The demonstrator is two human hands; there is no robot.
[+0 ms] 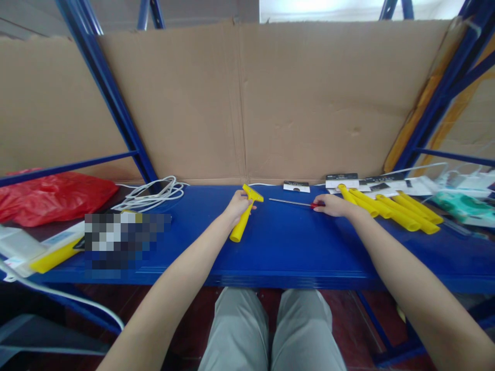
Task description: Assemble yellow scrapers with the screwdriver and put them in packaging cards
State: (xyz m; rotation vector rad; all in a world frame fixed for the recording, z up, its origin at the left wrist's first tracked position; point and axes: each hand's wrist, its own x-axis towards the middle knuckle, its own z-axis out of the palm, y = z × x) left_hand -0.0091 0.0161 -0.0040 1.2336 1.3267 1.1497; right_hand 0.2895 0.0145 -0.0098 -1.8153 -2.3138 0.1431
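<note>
My left hand point(236, 206) is closed around a yellow plastic T-shaped scraper handle point(242, 225), its wide head up and its tube end pointing down toward me. In my right hand point(329, 205) is a screwdriver point(291, 202), gripped by its red handle. The long metal shaft lies nearly level and points left, its tip a short way from the yellow head and apart from it. Both hands are over the blue table point(286, 247). Beside my right forearm lie several yellow handles point(398, 210) in a row.
Black-and-white packaging cards point(296, 186) lie along the back edge. A coiled white cable point(162, 193) and a red plastic bag point(54, 196) occupy the left. At far right is a green-and-white packet point(464, 207). A cardboard panel point(301, 103) and blue posts point(112, 98) close off the back.
</note>
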